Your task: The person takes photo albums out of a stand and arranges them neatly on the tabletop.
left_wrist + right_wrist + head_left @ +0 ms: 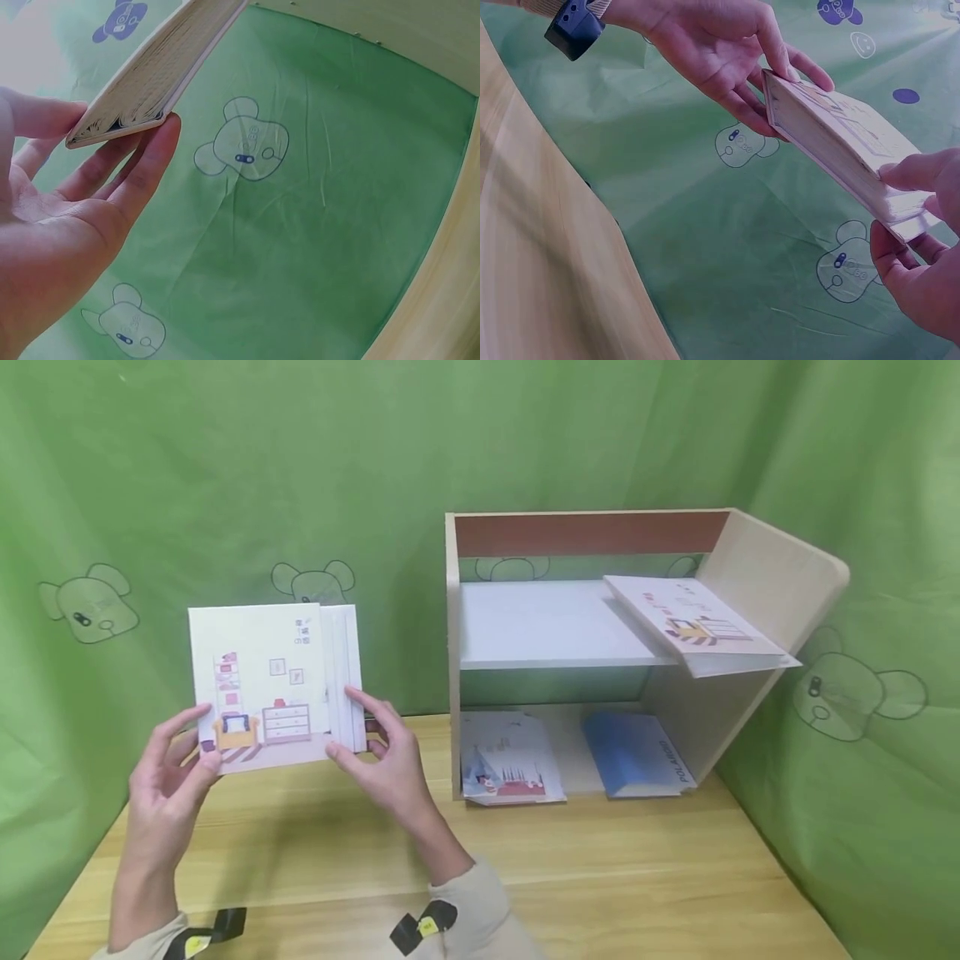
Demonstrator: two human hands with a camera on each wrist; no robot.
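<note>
Both hands hold up a photo album (255,635) above the table, its white cover printed with an armchair, a dresser and wall pictures. My left hand (167,785) grips the album's left edge near the lower corner, thumb on the front and fingers behind. On the opposite side, my right hand (386,764) pinches the lower right part, its thumb on the front. A strip of white pages shows beyond the cover there. Seen from below in the left wrist view, the thick page block (150,82) lies between two stiff covers.
A wooden two-tier shelf (453,693) stands right on the wood table (600,877). A similar album (697,618) lies tilted on its upper board, overhanging the front. Below are an illustrated album (510,752) and a blue POLAROID album (633,752). Green cloth (375,460) hangs around.
</note>
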